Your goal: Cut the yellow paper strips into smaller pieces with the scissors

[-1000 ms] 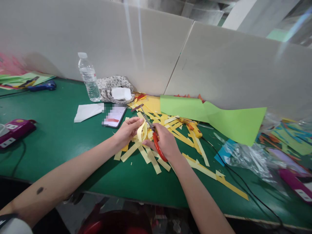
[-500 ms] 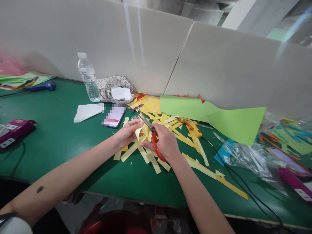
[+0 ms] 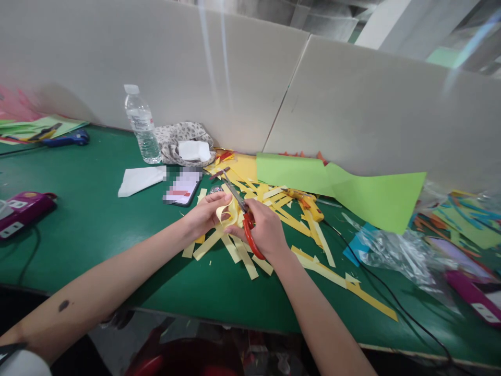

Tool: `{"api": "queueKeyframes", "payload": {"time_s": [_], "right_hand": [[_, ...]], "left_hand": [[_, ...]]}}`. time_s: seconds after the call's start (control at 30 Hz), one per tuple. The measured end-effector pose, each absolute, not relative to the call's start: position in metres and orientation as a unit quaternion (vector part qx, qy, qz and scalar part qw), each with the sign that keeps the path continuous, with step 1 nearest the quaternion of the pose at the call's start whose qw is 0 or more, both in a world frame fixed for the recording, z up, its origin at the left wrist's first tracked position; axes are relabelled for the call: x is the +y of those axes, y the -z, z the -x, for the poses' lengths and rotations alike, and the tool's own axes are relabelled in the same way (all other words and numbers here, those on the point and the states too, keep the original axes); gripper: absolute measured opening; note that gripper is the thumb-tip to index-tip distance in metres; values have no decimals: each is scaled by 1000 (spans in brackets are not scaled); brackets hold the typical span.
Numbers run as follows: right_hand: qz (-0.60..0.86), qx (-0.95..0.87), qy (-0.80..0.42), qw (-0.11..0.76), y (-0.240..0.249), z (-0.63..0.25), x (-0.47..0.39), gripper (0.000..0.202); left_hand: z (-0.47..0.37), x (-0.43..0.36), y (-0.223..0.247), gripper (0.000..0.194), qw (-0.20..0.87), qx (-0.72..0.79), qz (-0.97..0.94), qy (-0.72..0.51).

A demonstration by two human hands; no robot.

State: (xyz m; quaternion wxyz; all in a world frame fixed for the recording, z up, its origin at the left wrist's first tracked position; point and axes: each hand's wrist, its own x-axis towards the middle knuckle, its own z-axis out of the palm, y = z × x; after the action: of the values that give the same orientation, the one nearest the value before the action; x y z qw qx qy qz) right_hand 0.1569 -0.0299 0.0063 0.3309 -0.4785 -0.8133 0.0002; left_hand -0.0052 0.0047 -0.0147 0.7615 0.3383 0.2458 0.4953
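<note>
Between the fingers of my left hand (image 3: 204, 213) is a pale yellow paper strip (image 3: 222, 215), bent into a curl. My right hand (image 3: 266, 227) grips a pair of scissors (image 3: 249, 235) with red handles. Their metal blades point up and to the left, close beside the strip and my left fingertips. Whether the blades touch the paper I cannot tell. Under and around both hands lie several loose yellow paper strips (image 3: 245, 259) on the green table (image 3: 172, 284).
A yellow glue gun (image 3: 313, 208) with a black cable lies right of the strips. Behind it stretches a green paper sheet (image 3: 376, 196). A water bottle (image 3: 144, 128), a phone (image 3: 183, 187) and a spotted cloth (image 3: 168, 143) are at the back left. Purple power strips (image 3: 29, 209) sit at both sides.
Very little differs. The curled paper strip has shifted slightly in my left fingers, and the scissors have barely moved.
</note>
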Motion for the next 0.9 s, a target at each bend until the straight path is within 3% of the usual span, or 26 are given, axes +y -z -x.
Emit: {"api": "queueKeyframes", "payload": {"time_s": [0.2,0.4,0.9], "right_hand": [[515,-691,-243,446,-14,-158,-31,37],[484,-643,-393,445,-16,-156,-29,34],[479,-653,-415,414,-13,-157,-25,28]], "left_hand": [[3,7,12,21,692,349,-322,-543],[-1,3,11,23,635,381,-364,-565],[-1,1,9,23,637,382,-366,-560]]}}
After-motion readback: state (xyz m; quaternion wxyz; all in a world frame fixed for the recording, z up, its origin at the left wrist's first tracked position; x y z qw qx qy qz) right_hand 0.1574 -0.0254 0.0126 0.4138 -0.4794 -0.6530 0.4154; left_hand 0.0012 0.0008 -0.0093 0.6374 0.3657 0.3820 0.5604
